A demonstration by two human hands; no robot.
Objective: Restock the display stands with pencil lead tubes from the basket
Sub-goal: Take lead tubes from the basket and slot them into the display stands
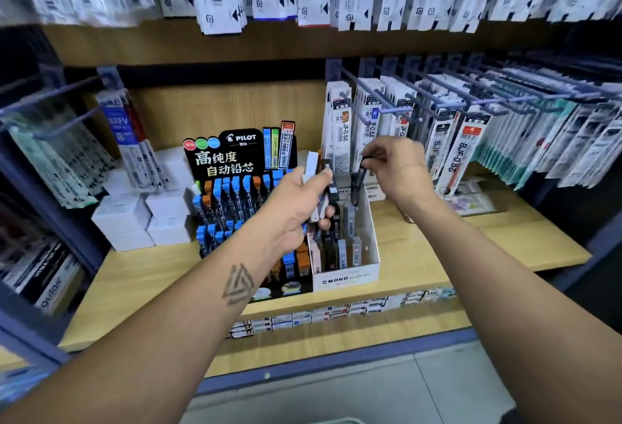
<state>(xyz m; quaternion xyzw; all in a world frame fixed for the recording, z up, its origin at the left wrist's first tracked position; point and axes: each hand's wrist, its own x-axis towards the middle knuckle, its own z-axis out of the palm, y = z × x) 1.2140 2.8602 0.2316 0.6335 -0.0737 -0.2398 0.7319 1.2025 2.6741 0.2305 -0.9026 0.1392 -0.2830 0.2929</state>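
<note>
1. Dark plastic, slim and flat: one pencil lead tube (357, 178) is pinched in the right hand (399, 171) above the white MONO stand (346, 278).
2. Left hand (299, 208) grips a bundle of tubes (318, 188), white and dark.
3. Judged step: slotting tubes in; next, lower it upright into a free cardboard slot.
4. Beside it stands the glossy black PILOT stand (235, 154). No basket is seen.

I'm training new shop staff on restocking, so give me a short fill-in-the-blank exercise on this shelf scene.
1. The right hand pinches a dark tube above the white ____ box.
2. The left hand holds ____ tubes.
3. The black stand left of the box bears the brand name ____.

Missing words: MONO; several; PILOT
</note>
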